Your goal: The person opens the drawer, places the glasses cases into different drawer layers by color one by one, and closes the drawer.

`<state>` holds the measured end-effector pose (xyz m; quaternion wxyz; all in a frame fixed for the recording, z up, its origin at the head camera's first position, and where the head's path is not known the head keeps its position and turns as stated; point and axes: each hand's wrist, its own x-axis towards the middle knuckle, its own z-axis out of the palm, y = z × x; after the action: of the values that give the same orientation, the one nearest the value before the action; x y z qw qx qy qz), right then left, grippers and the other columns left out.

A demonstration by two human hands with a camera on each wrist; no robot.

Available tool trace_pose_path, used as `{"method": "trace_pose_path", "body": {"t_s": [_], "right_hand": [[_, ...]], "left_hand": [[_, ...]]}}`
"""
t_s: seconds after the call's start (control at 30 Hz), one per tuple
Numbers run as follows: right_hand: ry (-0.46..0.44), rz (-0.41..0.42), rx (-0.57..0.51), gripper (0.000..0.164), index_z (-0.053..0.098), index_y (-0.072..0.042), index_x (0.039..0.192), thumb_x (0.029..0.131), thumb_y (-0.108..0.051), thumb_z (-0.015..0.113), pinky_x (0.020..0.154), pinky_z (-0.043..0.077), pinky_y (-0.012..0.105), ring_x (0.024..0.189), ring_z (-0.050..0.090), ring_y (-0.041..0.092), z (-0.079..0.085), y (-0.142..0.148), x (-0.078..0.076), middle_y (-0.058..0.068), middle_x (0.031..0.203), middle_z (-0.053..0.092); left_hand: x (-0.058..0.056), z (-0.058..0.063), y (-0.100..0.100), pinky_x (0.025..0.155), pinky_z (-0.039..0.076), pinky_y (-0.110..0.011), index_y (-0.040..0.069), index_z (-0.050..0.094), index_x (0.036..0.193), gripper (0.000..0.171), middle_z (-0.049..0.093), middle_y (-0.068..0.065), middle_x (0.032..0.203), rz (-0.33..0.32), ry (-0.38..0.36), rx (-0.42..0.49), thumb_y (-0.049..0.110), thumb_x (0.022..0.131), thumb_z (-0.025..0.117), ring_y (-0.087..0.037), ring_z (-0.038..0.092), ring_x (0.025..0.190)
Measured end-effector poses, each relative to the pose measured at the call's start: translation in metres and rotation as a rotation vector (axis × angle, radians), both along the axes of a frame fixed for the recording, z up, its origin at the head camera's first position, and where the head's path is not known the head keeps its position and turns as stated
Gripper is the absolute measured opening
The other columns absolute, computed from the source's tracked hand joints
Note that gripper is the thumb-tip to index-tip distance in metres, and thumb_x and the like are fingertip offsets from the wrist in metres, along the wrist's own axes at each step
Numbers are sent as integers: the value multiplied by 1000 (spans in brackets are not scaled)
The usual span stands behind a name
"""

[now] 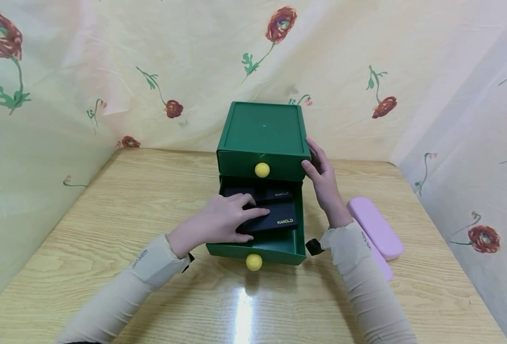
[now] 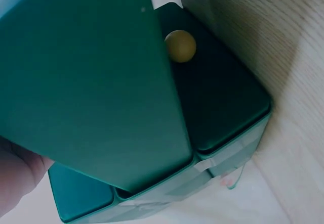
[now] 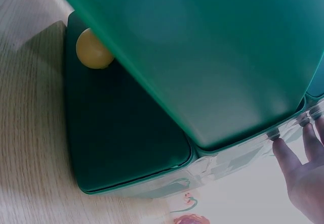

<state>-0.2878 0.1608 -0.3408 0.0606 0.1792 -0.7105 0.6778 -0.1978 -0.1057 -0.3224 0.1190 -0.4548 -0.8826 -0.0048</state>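
Note:
A green drawer cabinet [image 1: 262, 126] with yellow knobs stands at the back middle. Its middle drawer [image 1: 289, 242] is pulled out. Inside lies a dark box [image 1: 281, 215] marked KANOLD, with another dark box [image 1: 281, 193] behind it. My left hand [image 1: 227, 217] lies over the front box's left part, index finger straight along its top and thumb by its near edge. My right hand [image 1: 325, 184] touches the cabinet's right side near the top drawer, fingers extended. Both wrist views mostly show the drawer's underside, with a closed bottom drawer [image 2: 217, 87] below; the left fingertips are hidden there.
Two lilac oblong cases [image 1: 375, 227] lie side by side to the right, partly behind my right forearm. Wood-grain table [image 1: 120, 200] surrounds the cabinet. A flowered cloth [image 1: 193, 57] hangs behind it.

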Motion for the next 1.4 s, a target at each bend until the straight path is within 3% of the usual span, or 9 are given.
{"method": "trace_pose_path", "body": {"t_s": [0.17,0.37,0.73,1.0,1.4], "right_hand": [[-1,2,0,52,33,-31,151,102,-22,48,117,28,56,143,35,27,0,0,1,6,158,32],[-1,-4,2,53,33,-31,151,101,-23,48,117,28,56,142,35,27,0,0,1,6,158,31],[-9,-6,5,52,33,-31,151,101,-23,48,117,28,56,143,35,26,-1,0,1,5,158,32],[-10,11,6,53,31,-27,152,103,-14,43,117,27,57,143,33,29,11,-3,10,10,159,29],[-1,10,-4,52,32,-30,152,103,-18,45,117,29,55,142,35,26,-2,1,-2,5,159,31]], "left_hand": [[-1,-5,2,53,47,-18,29,60,131,56,62,-4,107,10,-11,-22,50,81,74,-13,60,84],[-4,-9,3,52,47,-18,28,61,130,56,63,-4,107,16,-18,-33,50,80,75,-13,61,84],[-5,-14,5,61,53,-21,26,59,133,60,62,-4,108,42,-93,-45,49,80,75,-13,60,85],[-5,-16,6,65,55,-23,25,57,135,65,61,-4,108,48,-108,-41,50,79,76,-13,59,85],[-2,-10,3,62,53,-21,25,56,137,64,64,-3,112,65,-114,-19,52,81,73,-13,62,88]]}}
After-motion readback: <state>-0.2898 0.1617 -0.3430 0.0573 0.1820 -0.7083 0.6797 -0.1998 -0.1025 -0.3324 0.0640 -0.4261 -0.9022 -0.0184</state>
